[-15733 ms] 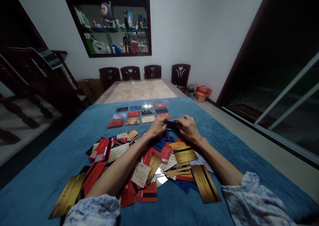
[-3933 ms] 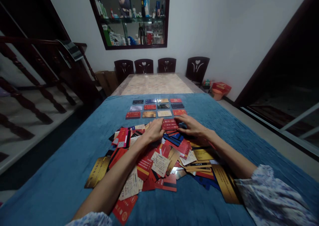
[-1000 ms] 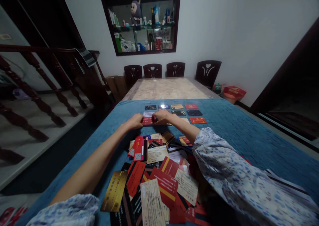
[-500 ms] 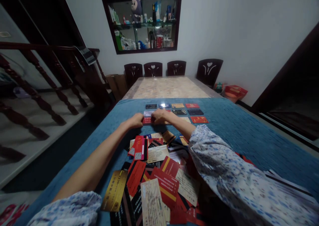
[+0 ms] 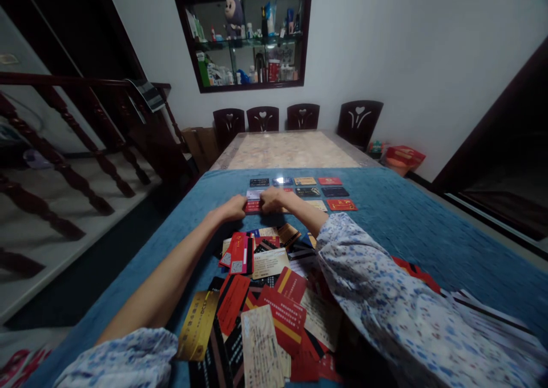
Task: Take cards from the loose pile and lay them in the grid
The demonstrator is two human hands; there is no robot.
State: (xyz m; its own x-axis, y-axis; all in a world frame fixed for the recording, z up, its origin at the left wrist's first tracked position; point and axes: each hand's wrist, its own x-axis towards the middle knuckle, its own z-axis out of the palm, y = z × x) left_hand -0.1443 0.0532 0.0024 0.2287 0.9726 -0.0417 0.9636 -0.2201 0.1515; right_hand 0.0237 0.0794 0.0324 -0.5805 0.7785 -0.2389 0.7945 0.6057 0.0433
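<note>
Blue cloth [image 5: 385, 234] covered the dining table [image 5: 295, 149] around a red card [image 5: 253, 206], with dark chairs [image 5: 262, 120] and a wall cabinet [image 5: 252, 88] well beyond it. At the card's left end, a person's left hand [image 5: 233, 207] was bunched narrow; at its right end, the right hand [image 5: 274, 198] curled likewise, a two-sided hold that probably kept it square. Whether either hand gripped or merely pressed could not be told. Past the red card and to its right, rows of cards [image 5: 336, 192] lay flat and spaced, seemingly so each face could show. On its near side, a loose pile of cards [image 5: 270, 262] overlapped. There, a gold card [image 5: 197, 326] bore letters resembling "DCEP"; print on the red card and a cream card [image 5: 262, 345] was too small to read.
</note>
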